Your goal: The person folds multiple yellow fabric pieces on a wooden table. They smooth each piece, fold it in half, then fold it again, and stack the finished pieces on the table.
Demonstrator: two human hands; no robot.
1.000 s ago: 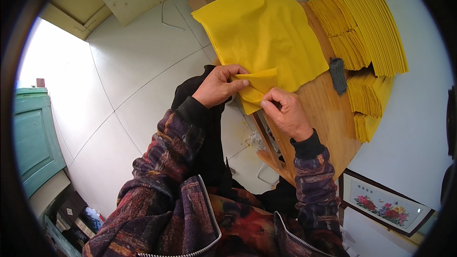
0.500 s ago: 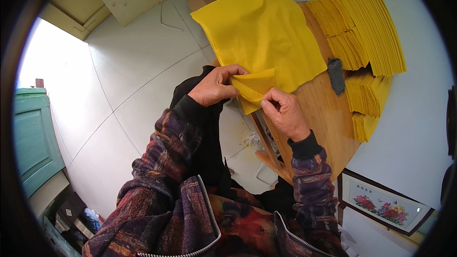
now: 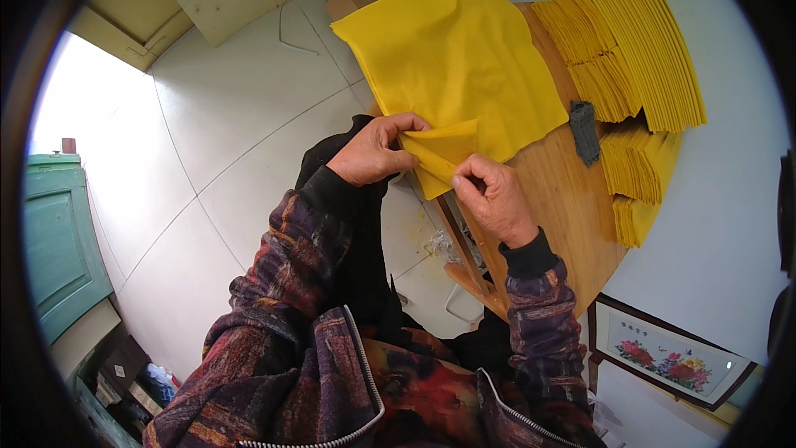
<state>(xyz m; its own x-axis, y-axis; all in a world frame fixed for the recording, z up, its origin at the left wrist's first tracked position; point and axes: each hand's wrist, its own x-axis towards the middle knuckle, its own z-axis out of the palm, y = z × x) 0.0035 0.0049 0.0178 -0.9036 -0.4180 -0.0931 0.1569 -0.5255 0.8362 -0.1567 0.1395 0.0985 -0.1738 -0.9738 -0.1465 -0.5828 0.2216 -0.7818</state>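
Note:
A large yellow cloth (image 3: 456,58), felt-like and slightly rumpled, drapes over the table's near-left end. Its near corner is folded up into a small flap between my hands. At the flap's left side, my left hand (image 3: 375,151) is closed, pinching the cloth between thumb and fingers. My right hand (image 3: 500,203) is closed too, thumb and forefinger pressed together at the flap's right edge. Whether something thin, such as a needle, sits in those right fingertips is too small to tell. The inside of the fold is partly hidden.
The cloth lies on a wooden table (image 3: 572,224). Along its right side stand tall stacks of folded yellow cloth (image 3: 647,41), with a dark grey bundle (image 3: 584,133) beside them. A framed flower picture (image 3: 663,353) is at lower right. A green cabinet door (image 3: 62,232) is at left.
Almost nothing differs. My right hand has shifted very slightly to the left, and the folded flap has moved a touch with it. My left hand keeps its pinch.

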